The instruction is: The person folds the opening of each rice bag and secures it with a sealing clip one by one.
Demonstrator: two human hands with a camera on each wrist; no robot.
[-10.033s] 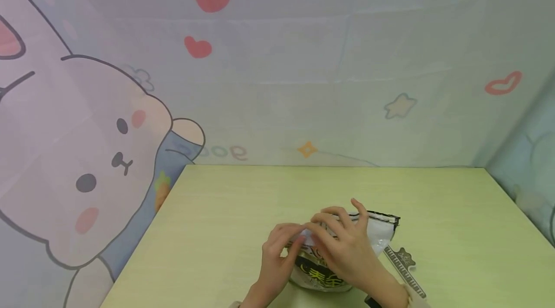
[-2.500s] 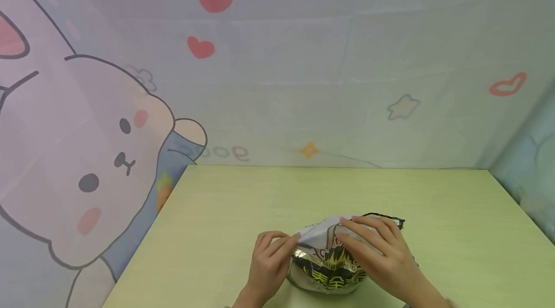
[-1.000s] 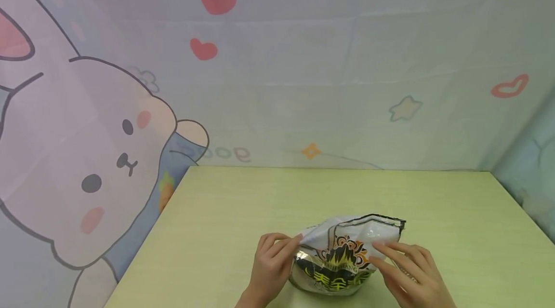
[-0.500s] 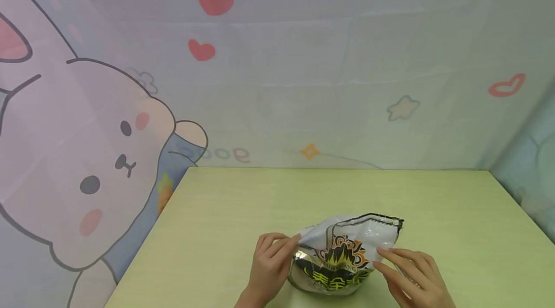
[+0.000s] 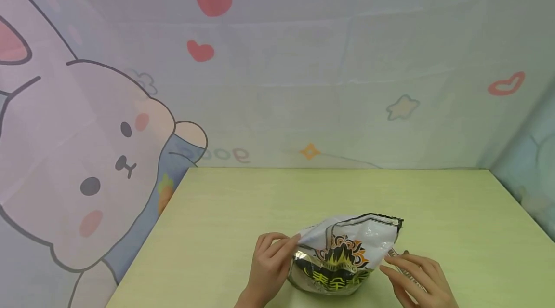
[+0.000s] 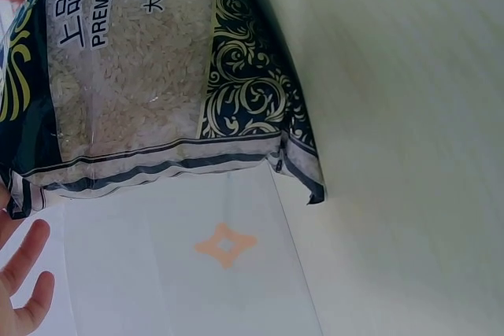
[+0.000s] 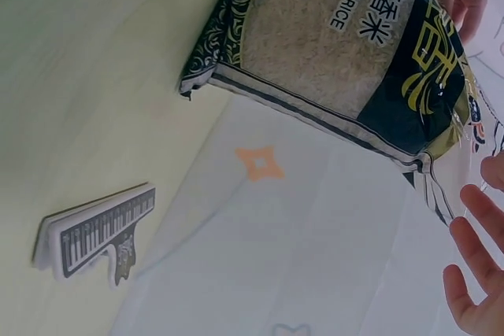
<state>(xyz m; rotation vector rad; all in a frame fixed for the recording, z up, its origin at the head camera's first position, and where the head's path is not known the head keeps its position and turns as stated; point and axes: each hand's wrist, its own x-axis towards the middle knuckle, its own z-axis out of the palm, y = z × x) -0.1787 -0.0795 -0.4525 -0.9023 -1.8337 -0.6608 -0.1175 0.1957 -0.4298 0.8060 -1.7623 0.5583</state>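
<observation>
A bag of rice, white at its top with gold and dark print, stands on the table; its top leans over to the right. The left hand pinches the bag's upper left edge between thumb and fingers. At the bag's right side is the right hand, its fingers loosely extended by the edge; in the right wrist view the fingertips are at or very near the bag's corner, and contact is unclear. Rice shows through the clear panel of the bag in the left wrist view.
A flat clip with a piano-key pattern lies on the table right of the bag, partly behind the right hand in the head view. The pale table ends at a printed cloth backdrop.
The right hand has moved off the bag's front to its right side, uncovering the print and the top. The left hand keeps its pinch on the upper left edge.
</observation>
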